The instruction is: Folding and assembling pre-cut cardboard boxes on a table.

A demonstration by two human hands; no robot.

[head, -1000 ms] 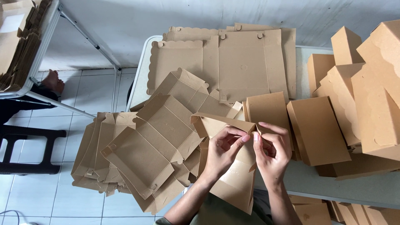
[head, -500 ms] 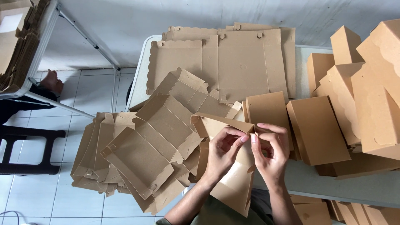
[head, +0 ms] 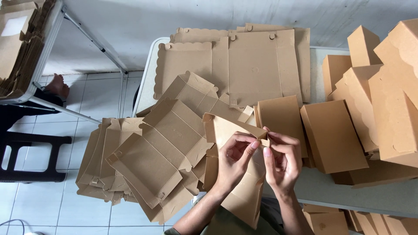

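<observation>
Both hands work on a brown cardboard box blank (head: 226,130) held in front of me, partly folded. My left hand (head: 233,159) pinches its upper edge with thumb and fingers. My right hand (head: 283,161) grips the corner tab of the same blank, fingertips touching those of the left. The blank's lower part (head: 246,200) hangs down toward my lap.
Half-folded open boxes (head: 161,156) are heaped to the left. Flat blanks (head: 244,61) lie on the white table (head: 320,187) at the back. Finished closed boxes (head: 392,95) pile up at the right. A metal rack (head: 26,52) and a black stool (head: 30,156) stand on the tiled floor.
My fingertips have drawn closer together at the blank's corner, and the folded flap has tucked in slightly. The piles have not moved.
</observation>
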